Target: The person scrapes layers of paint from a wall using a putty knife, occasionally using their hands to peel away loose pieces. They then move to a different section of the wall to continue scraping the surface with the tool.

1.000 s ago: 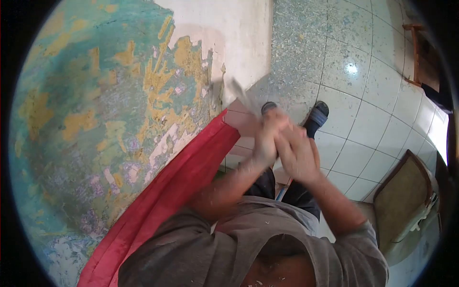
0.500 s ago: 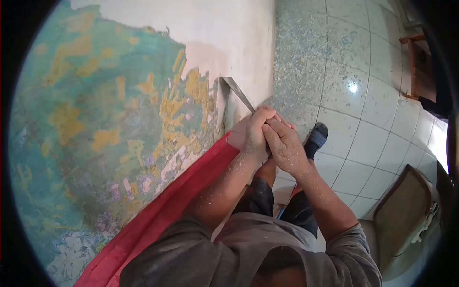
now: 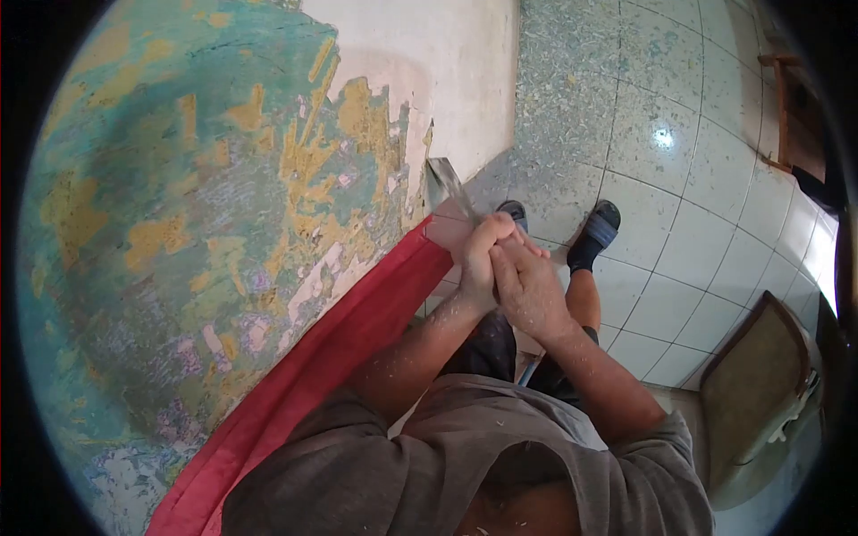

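Left hand [image 3: 483, 259] and right hand [image 3: 534, 290] clench a flat metal scraper [image 3: 454, 188], bare whitish wall [image 3: 456, 62] ahead, patchy green paint [image 3: 268, 45] unstripped leftward.

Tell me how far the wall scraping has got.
The pale area looks scraped, with flakes on the floor beside it. In hand: the scraper, gripped in both hands, its blade by the ragged coating edge. Left: the green and yellow coating, covering most of the visible wall.

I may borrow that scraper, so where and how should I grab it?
Probably by the end inside the left hand and right hand, coming from the body side. The flat metal blade juts from them toward the wall, so keep clear of its broad tip. The handle's shape is hidden.
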`<state>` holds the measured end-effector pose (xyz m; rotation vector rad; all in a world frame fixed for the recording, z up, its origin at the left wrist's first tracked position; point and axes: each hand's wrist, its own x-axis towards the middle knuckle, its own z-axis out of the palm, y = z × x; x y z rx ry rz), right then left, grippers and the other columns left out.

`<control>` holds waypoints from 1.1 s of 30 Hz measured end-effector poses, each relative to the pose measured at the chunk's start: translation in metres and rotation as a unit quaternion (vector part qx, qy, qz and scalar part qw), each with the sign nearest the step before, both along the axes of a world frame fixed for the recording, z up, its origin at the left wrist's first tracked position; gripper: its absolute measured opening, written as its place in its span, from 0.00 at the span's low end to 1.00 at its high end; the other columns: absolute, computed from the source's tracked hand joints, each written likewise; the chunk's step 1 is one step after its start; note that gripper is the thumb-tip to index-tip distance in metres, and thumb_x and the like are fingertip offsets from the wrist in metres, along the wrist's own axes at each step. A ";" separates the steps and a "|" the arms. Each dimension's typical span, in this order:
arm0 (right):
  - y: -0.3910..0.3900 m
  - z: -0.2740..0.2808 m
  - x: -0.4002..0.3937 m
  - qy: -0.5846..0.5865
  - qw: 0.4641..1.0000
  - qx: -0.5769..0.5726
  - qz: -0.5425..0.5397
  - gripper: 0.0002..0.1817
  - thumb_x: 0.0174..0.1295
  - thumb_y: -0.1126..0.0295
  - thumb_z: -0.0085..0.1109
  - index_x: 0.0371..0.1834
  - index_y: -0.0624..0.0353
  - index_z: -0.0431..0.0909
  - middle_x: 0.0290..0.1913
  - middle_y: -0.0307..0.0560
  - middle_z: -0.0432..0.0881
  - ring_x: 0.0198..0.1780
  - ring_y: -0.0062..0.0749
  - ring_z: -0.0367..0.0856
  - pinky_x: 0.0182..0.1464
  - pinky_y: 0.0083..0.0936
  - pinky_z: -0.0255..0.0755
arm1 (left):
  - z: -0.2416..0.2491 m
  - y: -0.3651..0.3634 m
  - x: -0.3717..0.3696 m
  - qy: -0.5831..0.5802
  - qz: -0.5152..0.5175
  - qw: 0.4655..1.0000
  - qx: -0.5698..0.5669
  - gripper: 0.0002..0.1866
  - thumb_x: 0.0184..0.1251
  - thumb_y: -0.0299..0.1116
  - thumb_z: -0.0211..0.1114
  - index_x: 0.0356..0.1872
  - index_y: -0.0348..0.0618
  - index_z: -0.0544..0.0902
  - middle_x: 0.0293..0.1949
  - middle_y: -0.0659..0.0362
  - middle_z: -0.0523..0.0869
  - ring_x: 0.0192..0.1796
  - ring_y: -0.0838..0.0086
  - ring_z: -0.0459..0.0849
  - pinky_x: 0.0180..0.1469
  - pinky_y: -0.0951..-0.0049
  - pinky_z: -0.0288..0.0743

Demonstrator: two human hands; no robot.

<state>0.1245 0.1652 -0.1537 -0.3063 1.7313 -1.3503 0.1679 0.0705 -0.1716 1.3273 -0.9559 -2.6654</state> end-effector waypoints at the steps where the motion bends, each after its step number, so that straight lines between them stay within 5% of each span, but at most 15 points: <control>1: 0.004 0.004 -0.003 -0.015 1.000 0.007 0.002 0.13 0.72 0.63 0.50 0.41 0.62 0.78 0.29 0.61 0.80 0.33 0.58 0.81 0.37 0.45 0.72 | -0.001 0.004 -0.002 0.020 0.010 1.000 0.005 0.14 0.65 0.41 0.52 0.27 0.41 0.72 0.25 0.50 0.78 0.33 0.60 0.80 0.47 0.57 0.77; 4: 0.033 0.014 0.017 0.148 0.989 -0.015 0.024 0.13 0.70 0.64 0.50 0.42 0.62 0.79 0.34 0.65 0.81 0.39 0.64 0.81 0.41 0.49 0.74 | 0.019 0.029 0.020 0.018 -0.012 0.999 0.030 0.15 0.67 0.43 0.51 0.27 0.41 0.71 0.24 0.51 0.77 0.33 0.60 0.80 0.47 0.58 0.77; 7: 0.017 0.031 0.023 0.178 0.983 -0.033 -0.041 0.13 0.70 0.64 0.50 0.40 0.63 0.79 0.37 0.65 0.81 0.41 0.65 0.80 0.42 0.51 0.73 | 0.020 0.016 0.029 0.045 -0.033 0.998 0.008 0.17 0.68 0.44 0.50 0.25 0.42 0.70 0.24 0.52 0.76 0.34 0.61 0.80 0.47 0.59 0.77; 8: 0.005 0.031 0.013 0.176 0.983 -0.030 -0.041 0.13 0.70 0.64 0.50 0.40 0.63 0.79 0.37 0.65 0.81 0.41 0.65 0.80 0.42 0.51 0.73 | 0.016 0.006 0.027 0.043 -0.002 0.999 0.018 0.17 0.68 0.44 0.50 0.25 0.42 0.70 0.24 0.52 0.76 0.34 0.61 0.80 0.47 0.59 0.76; 10: -0.025 0.020 -0.019 -0.025 0.998 0.033 0.044 0.11 0.68 0.67 0.50 0.39 0.63 0.79 0.42 0.66 0.81 0.46 0.66 0.79 0.46 0.54 0.72 | 0.015 -0.022 -0.012 0.036 -0.004 0.999 0.023 0.17 0.67 0.44 0.50 0.24 0.42 0.70 0.24 0.52 0.76 0.34 0.61 0.81 0.48 0.58 0.76; 14: 0.002 0.019 -0.011 -0.007 0.999 0.036 0.011 0.11 0.69 0.67 0.50 0.40 0.63 0.80 0.42 0.66 0.81 0.45 0.66 0.79 0.47 0.55 0.72 | 0.020 -0.001 -0.015 0.006 -0.037 0.999 -0.008 0.17 0.66 0.43 0.52 0.23 0.42 0.70 0.24 0.52 0.77 0.34 0.61 0.81 0.47 0.58 0.77; 16: 0.033 0.017 0.015 0.149 0.989 0.012 0.013 0.13 0.70 0.65 0.49 0.40 0.63 0.79 0.35 0.66 0.81 0.39 0.65 0.81 0.42 0.52 0.73 | 0.022 0.026 0.011 0.033 -0.038 0.997 0.050 0.16 0.64 0.43 0.53 0.23 0.42 0.70 0.23 0.51 0.78 0.33 0.61 0.81 0.46 0.57 0.78; 19: 0.018 0.026 0.012 0.220 0.975 -0.017 -0.011 0.13 0.71 0.65 0.50 0.38 0.64 0.78 0.30 0.60 0.80 0.36 0.59 0.81 0.39 0.44 0.72 | 0.013 0.027 0.027 0.056 -0.005 0.996 0.063 0.15 0.63 0.43 0.54 0.23 0.42 0.71 0.22 0.51 0.77 0.32 0.61 0.81 0.46 0.57 0.79; 20: 0.017 0.025 0.012 0.215 0.977 -0.013 -0.008 0.13 0.71 0.65 0.50 0.38 0.64 0.78 0.30 0.60 0.80 0.36 0.59 0.81 0.39 0.44 0.72 | 0.011 0.024 0.027 0.052 -0.002 0.996 0.068 0.15 0.63 0.43 0.54 0.23 0.42 0.71 0.22 0.51 0.77 0.32 0.61 0.81 0.46 0.57 0.79; 22: 0.006 0.011 -0.004 -0.040 0.995 0.071 0.065 0.11 0.68 0.68 0.50 0.37 0.66 0.78 0.33 0.62 0.81 0.39 0.60 0.81 0.41 0.46 0.72 | -0.004 0.005 0.005 0.002 0.005 1.000 0.023 0.15 0.63 0.42 0.55 0.23 0.42 0.71 0.21 0.50 0.78 0.31 0.59 0.81 0.46 0.57 0.79; 27: 0.031 0.021 0.018 0.054 0.995 0.046 0.074 0.12 0.70 0.66 0.50 0.38 0.64 0.78 0.37 0.62 0.82 0.43 0.59 0.81 0.42 0.47 0.72 | 0.011 0.030 0.023 0.013 0.008 0.999 0.036 0.16 0.63 0.42 0.55 0.22 0.41 0.71 0.21 0.49 0.78 0.30 0.59 0.81 0.45 0.57 0.78; 29: 0.022 0.023 0.029 0.165 0.985 -0.008 -0.060 0.13 0.72 0.63 0.49 0.39 0.61 0.79 0.31 0.63 0.81 0.36 0.64 0.81 0.38 0.51 0.73 | 0.011 0.027 0.035 0.047 -0.033 0.997 0.059 0.16 0.63 0.42 0.55 0.23 0.40 0.71 0.22 0.48 0.78 0.31 0.58 0.82 0.45 0.56 0.78; 33: -0.024 0.006 -0.017 0.079 0.997 -0.002 0.023 0.11 0.70 0.66 0.51 0.41 0.61 0.79 0.37 0.65 0.81 0.40 0.64 0.81 0.41 0.53 0.73 | 0.007 -0.026 -0.023 0.014 0.045 0.999 0.005 0.15 0.64 0.40 0.55 0.24 0.40 0.71 0.23 0.47 0.79 0.33 0.55 0.83 0.45 0.56 0.78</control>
